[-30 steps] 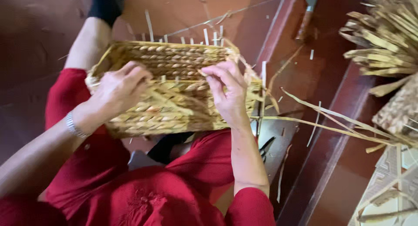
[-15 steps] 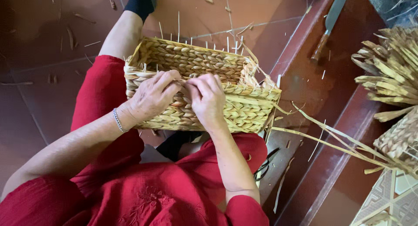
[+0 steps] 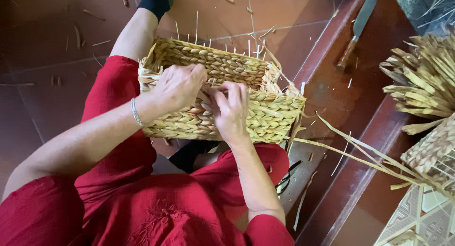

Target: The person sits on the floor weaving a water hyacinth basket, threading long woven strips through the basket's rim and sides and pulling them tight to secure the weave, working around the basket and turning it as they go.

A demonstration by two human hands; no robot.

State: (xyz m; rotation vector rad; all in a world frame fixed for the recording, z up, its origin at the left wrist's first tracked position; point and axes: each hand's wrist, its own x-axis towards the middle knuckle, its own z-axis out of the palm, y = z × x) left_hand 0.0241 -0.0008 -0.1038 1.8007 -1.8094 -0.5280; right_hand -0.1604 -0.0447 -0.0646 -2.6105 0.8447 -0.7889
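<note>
Here a person in red clothes sits on the floor with one woven straw basket [image 3: 265,118] resting on the lap and knees. The basket is a box shape, made of fat yellow braids, and thin stiff stalks stick up from its far rim.

The left hand [image 3: 177,87] lies curled over the near wall of the basket, its fingers bent down and pressing the weave. The right hand [image 3: 232,111] sits just beside it, touching it, with its fingertips pinched on a strand in the near wall. I cannot tell just which strand it is.

It looks like the weaving step is in hand: a loose strand is being tucked or pulled tight in the near wall. The next move, I think, needs a firm pinch and a steady pull while the other hand holds the wall still, so the braid does not go slack.

Now the count. One basket on the lap. One knife [image 3: 356,30] with a wooden handle lies on the red step, well apart from the hands. One bundle of dry straw [image 3: 426,80] is at the right. A few long loose straws [image 3: 350,153] run from the basket's corner toward it. One silver bracelet [image 3: 136,112] is on the left wrist.
</note>
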